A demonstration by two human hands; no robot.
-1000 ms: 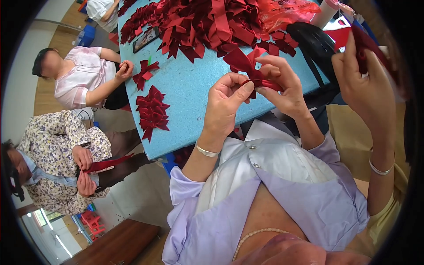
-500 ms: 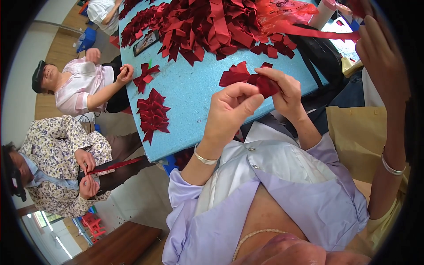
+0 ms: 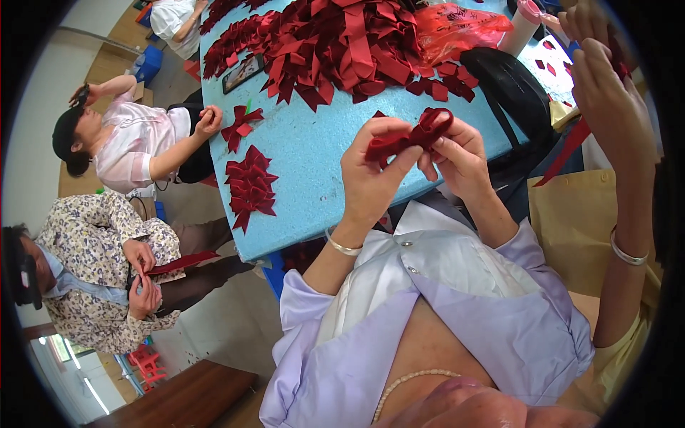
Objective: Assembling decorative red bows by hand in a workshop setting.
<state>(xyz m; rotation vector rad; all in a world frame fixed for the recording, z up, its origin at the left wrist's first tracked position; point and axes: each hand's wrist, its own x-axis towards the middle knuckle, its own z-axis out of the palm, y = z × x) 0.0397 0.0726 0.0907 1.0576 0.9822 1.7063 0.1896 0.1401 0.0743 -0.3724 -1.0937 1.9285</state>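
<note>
Above the near edge of the blue table (image 3: 307, 160), left hand (image 3: 374, 171) and right hand (image 3: 464, 153) meet close together, both grasping one dark red velvet ribbon (image 3: 432, 127); left: fingers curled, thumb reaching across toward the other hand, ribbon pinched in between, silvery bracelet (image 3: 344, 247) at wrist; right: fingers half bent, thumb and fingertips closed on the looped part, palm partly open; exact contact of the left fingertips hard to tell, velvet covers some of it; ribbon is raised between the hands, one loop upright at the right fingers, the rest running leftward into the left grip; beyond the hands, a large heap of red bows (image 3: 342, 60); left of the hands, well apart, an overlapping stack of bows (image 3: 251, 187) near the table's side, a single bow (image 3: 242, 128) just past it, then a phone (image 3: 242, 73); beyond the right hand, to its right, a black bag (image 3: 510, 100); farther right, a co-worker's raised hand (image 3: 610, 107), a red ribbon strip (image 3: 567, 153) hanging just beside it.
</note>
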